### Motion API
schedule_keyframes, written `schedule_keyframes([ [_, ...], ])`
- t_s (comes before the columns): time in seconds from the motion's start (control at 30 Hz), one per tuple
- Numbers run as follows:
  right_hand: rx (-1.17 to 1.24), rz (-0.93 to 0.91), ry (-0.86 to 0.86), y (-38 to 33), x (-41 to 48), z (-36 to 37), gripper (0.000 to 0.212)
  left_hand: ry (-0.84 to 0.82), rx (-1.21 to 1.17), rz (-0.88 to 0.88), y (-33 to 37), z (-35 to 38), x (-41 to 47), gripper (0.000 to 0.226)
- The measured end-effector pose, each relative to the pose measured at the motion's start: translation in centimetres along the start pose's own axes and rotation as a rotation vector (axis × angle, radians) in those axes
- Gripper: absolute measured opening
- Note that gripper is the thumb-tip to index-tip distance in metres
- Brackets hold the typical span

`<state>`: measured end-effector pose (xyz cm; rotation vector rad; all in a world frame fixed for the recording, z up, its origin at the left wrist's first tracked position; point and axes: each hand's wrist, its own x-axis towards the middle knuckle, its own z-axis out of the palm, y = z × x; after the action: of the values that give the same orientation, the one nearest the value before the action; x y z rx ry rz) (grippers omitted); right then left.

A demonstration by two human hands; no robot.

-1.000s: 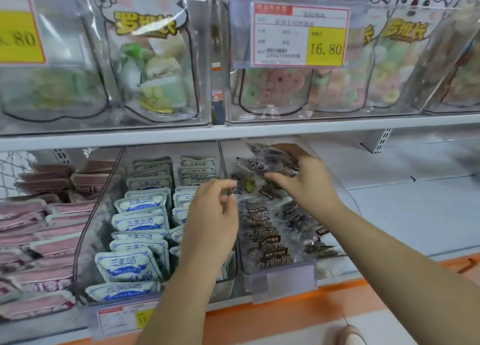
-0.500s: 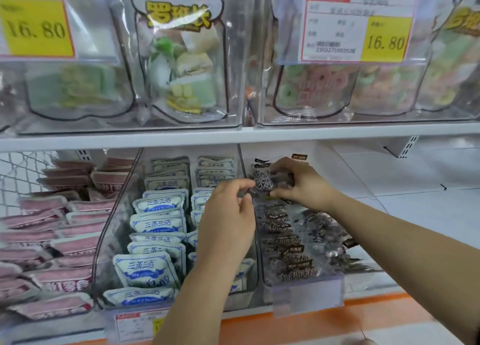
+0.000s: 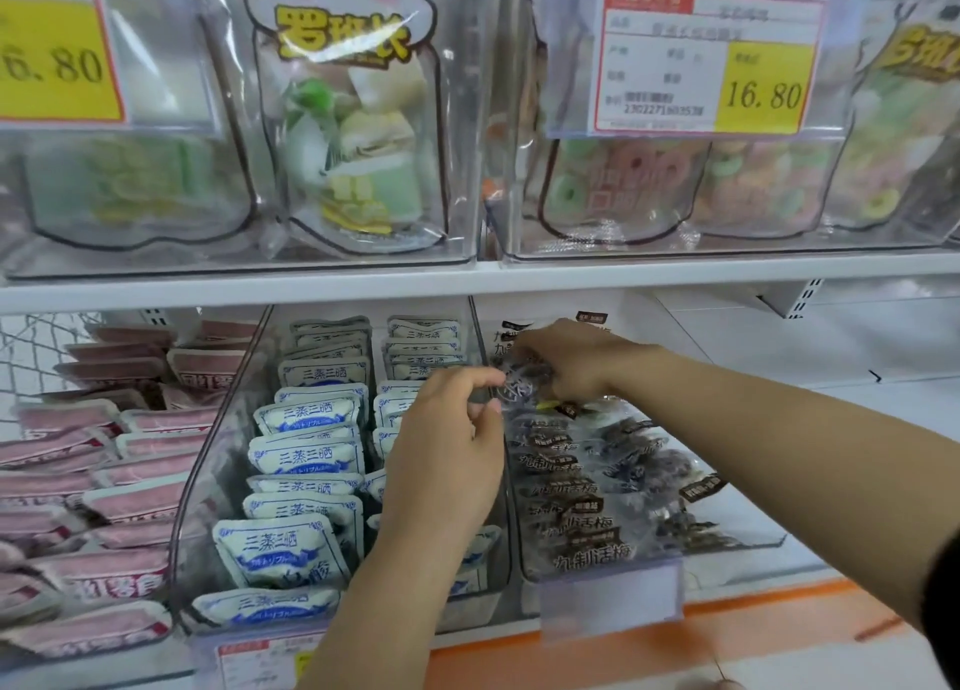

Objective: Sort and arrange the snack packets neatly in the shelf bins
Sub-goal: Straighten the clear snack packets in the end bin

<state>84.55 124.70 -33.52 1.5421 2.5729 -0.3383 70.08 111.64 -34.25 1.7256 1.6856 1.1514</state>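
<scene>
Right hand (image 3: 576,364) reached into back of right clear bin (image 3: 613,590), fingers curled round a dark plum packet (image 3: 519,389). Left hand (image 3: 452,445) at the bin's left wall, fingers curled; can't tell what it gripped. Blue-white packets (image 3: 306,455) in next bin.

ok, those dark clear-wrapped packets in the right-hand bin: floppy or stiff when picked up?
Likely floppy: the dark packet that the right hand grips looks like thin, crumpled clear film. Probably light, since small lumpy contents show through the wrap. Possibly slippery: the film is glossy and the pile of packets lies loosely slumped, so a grip on one edge may slide.
</scene>
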Motion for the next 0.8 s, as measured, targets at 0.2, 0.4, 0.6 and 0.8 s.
schedule_keyframes([
  [0.2,-0.134,0.033,-0.033,-1.2,0.7,1.0,0.031,0.012,0.010,0.030,-0.2,0.3,0.2,0.021],
  [0.4,-0.245,0.052,-0.184,-2.5,2.1,0.7,0.014,0.015,-0.004,0.054,-0.4,0.4,0.0,0.018],
  [0.6,-0.230,0.089,-0.059,-1.7,2.9,2.4,0.033,0.015,-0.002,0.045,-0.4,0.4,0.1,0.019],
  [0.8,0.038,0.134,-0.252,-0.4,3.2,0.7,0.076,0.006,0.004,0.056,-0.5,0.3,0.1,0.019],
])
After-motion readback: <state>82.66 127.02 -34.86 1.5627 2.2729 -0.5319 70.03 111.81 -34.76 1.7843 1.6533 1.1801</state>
